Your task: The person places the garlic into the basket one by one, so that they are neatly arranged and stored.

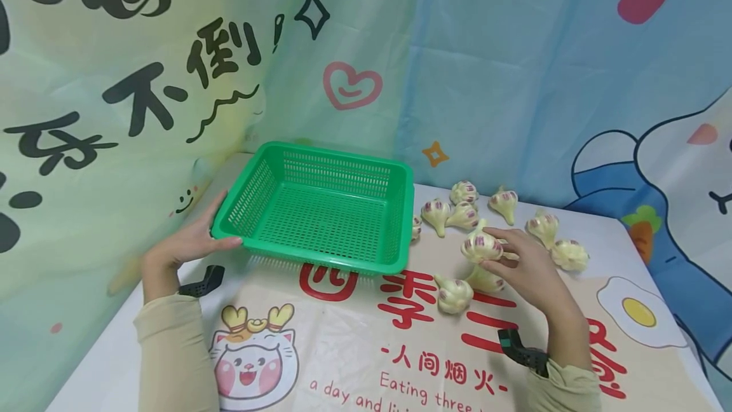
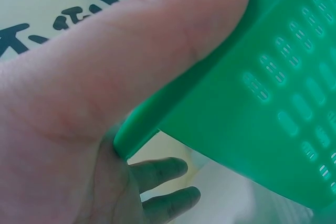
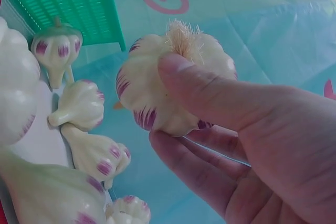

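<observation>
Before a cartoon backdrop (image 1: pixel 486 81), a printed tabletop (image 1: pixel 343 348) bears one green basket (image 1: pixel 320 221). Right of it, two garlic bulbs (image 1: pixel 454 296) lie nearest; just above, a right hand (image 1: pixel 530 270) pinches one held bulb (image 1: pixel 479 248) between thumb and fingers, its long axis running from stem, toward the backdrop, to roots. A left hand (image 1: pixel 191 240) clasps the basket's left rim, two fingers spread beneath. Seven far bulbs (image 1: pixel 504 203) sit right of the basket.
</observation>
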`<state>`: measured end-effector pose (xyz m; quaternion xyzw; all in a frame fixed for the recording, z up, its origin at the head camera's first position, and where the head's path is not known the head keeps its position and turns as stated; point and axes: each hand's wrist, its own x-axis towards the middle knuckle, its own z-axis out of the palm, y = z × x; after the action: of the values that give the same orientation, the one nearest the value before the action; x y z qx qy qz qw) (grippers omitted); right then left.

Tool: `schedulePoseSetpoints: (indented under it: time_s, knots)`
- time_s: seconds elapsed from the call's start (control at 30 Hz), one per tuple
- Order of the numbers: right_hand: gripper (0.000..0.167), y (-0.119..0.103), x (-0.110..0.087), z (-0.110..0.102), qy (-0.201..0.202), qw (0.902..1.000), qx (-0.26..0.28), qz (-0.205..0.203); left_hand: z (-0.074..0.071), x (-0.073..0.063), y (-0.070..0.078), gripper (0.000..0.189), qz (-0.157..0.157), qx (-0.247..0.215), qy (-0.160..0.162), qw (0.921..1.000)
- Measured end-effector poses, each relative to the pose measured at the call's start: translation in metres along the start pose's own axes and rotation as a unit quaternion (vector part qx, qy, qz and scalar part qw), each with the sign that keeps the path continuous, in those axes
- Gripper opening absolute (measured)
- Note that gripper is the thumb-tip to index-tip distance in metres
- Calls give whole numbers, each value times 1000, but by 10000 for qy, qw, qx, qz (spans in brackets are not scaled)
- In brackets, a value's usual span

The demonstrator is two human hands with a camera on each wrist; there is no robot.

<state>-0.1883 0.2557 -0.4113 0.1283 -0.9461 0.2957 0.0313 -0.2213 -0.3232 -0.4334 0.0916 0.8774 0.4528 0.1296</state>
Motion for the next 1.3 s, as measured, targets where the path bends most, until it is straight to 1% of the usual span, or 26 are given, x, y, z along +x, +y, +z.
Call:
schedulePoseSetpoints:
  time_s: [0.23, 0.4, 0.6, 0.93, 1.13, 1.3]
  knots:
    - [62, -5, 0, 1, 26, 10000, -48, 65, 0, 1, 0, 108, -21, 36, -9, 10000]
    - [62, -9, 1, 3, -19, 9999, 104, 83, -1, 0, 0, 108, -45, -7, -4, 10000]
    - [62, -13, 2, 6, -53, 9997, 229, -30, -1, 1, -2, 108, -69, 5, 15, 10000]
    - [63, -18, 1, 6, -15, 9997, 243, -76, -1, 2, -3, 108, -33, -20, 6, 10000]
    - [64, -21, 2, 8, -76, 9997, 229, -60, 0, 2, -4, 108, -89, -11, 1, 10000]
    - [64, -23, 3, 10, -94, 9997, 232, -23, -1, 1, -3, 108, -40, 6, -3, 10000]
